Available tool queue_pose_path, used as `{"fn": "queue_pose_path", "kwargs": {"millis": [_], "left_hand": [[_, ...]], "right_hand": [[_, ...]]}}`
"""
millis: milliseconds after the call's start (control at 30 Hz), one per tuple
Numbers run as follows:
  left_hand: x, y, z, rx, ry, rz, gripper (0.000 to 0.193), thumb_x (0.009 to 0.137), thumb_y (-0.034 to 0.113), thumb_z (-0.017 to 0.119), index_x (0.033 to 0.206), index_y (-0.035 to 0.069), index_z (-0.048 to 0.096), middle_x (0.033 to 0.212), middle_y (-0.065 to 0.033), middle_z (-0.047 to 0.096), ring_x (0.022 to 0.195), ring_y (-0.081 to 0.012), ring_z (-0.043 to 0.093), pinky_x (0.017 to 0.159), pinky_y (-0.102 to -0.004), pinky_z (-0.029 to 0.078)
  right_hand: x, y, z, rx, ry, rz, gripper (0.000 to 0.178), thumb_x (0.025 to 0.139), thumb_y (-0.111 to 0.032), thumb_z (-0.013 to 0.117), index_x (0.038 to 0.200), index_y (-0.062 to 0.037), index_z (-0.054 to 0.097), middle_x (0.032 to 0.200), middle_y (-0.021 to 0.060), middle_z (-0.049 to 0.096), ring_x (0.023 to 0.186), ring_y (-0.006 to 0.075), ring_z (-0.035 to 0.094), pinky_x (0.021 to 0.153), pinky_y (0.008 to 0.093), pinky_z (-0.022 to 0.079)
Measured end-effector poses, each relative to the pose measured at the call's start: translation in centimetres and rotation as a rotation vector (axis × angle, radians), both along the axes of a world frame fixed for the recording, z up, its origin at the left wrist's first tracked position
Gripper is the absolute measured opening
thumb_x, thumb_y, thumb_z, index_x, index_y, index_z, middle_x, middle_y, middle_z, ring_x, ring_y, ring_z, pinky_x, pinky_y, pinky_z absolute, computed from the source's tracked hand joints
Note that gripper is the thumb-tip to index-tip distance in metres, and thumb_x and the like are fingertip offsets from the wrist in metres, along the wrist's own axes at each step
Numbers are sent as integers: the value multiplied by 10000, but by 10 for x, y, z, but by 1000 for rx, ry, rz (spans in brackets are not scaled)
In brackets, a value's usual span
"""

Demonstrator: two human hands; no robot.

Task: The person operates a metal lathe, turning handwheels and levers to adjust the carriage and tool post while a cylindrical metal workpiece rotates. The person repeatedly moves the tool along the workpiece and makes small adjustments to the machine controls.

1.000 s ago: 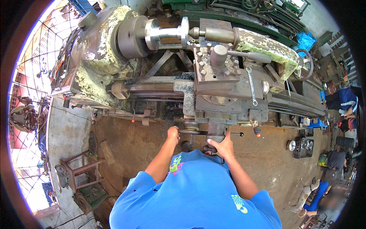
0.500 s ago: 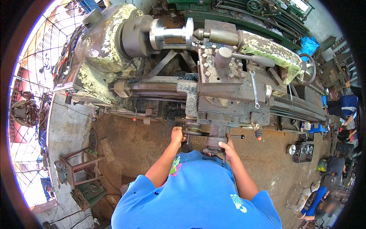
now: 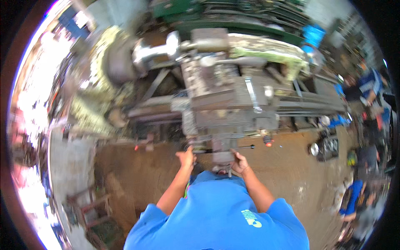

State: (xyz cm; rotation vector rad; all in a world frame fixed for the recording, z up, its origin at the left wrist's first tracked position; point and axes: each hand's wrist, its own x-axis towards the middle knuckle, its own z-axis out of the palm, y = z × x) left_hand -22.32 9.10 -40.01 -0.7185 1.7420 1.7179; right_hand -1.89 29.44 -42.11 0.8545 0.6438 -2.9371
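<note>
I stand at a large worn metal lathe, and the picture is smeared by motion. My left hand is beside the carriage handwheel, its fingers apart, one pointing up and one out to the left. My right hand curls against the right side of the cross-slide handle; its far fingers are partly hidden. A flanged shiny metal workpiece sits between the chuck and the tailstock. On the carriage, right of the tool post, lies a wrench.
A thin lever with a black knob juts out right of my right hand. Another lever has an orange-red knob. A black crate stands on the floor at right. Several people are at the far right, one in blue. A wooden frame stands at lower left.
The whole view has swung, so the lathe sits further left and blurs. My left hand's fingers have come off the lever and spread. My right hand stays by the cross-slide handle.
</note>
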Motion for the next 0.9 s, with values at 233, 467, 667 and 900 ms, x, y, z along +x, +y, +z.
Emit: {"fn": "queue_pose_path", "kwargs": {"millis": [233, 467, 667, 900], "left_hand": [[-24, -18, 9, 69, -209, -76, 131, 835, 194, 596, 811, 77, 540, 655, -62, 498, 485, -156, 447, 472, -342, 444], [-3, 2, 3, -16, -131, -16, 139, 830, 196, 593, 839, 88, 507, 610, -51, 449, 446, -159, 412, 485, -366, 441], [-13, -1, 12, -43, -128, -79, 190, 815, 222, 589, 810, 54, 501, 537, -52, 440, 418, -169, 399, 471, -364, 454], [-10, 1, 6, -145, -101, -3, 209, 825, 239, 587, 860, 59, 488, 563, -57, 430, 402, -175, 384, 421, -368, 456]], "right_hand": [[16, 56, -12, 248, -591, -371, 236, 928, -276, 632, 1009, -57, 596, 838, 67, 633, 681, 199, 614, 608, 351, 506], [1, 89, -41, 604, -973, -392, 268, 916, -184, 616, 1042, 50, 652, 805, 137, 645, 641, 241, 665, 552, 365, 560], [2, 92, -67, 878, -1170, -266, 338, 926, -262, 637, 937, 71, 694, 826, 192, 709, 705, 241, 722, 600, 369, 571], [-10, 83, -66, 877, -1358, -303, 383, 897, -310, 685, 951, 68, 695, 951, 254, 699, 892, 342, 704, 753, 416, 549]]}}
